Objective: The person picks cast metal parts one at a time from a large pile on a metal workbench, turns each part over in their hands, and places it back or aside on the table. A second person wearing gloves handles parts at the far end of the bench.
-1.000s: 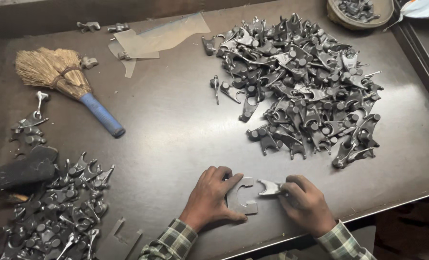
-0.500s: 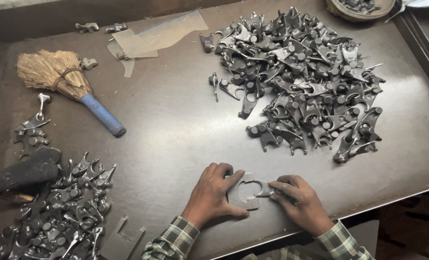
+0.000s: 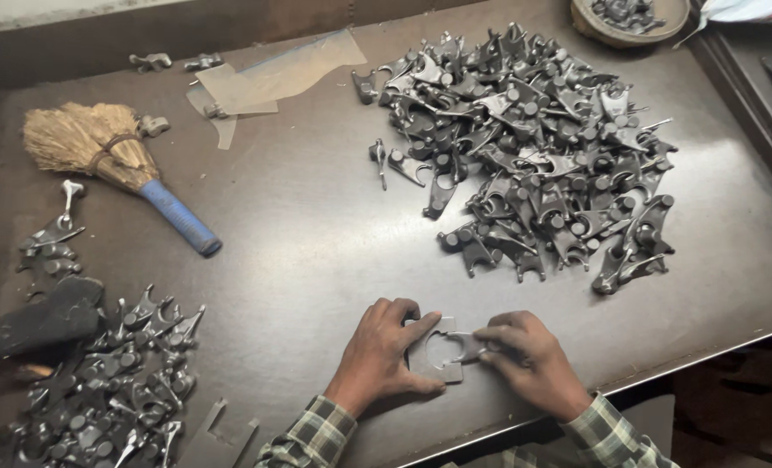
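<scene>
Nearby, a round tray [image 3: 590, 26] holds metal parts; left hand [image 3: 379, 355] lies flat on a gauge plate [image 3: 425, 357], right hand [image 3: 525, 360] fingers pinching a fork part [image 3: 468, 347].

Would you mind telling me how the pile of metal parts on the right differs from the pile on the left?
The right pile is larger and lies far from both hands; the left pile is smaller and sits at the near table corner. A dark block rests against the left pile, none against the right. Both hold dark grey forked parts.

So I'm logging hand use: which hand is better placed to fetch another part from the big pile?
Probably the right hand: the big pile lies up on its side, while the left hand pins the flat gauge plate.
</scene>
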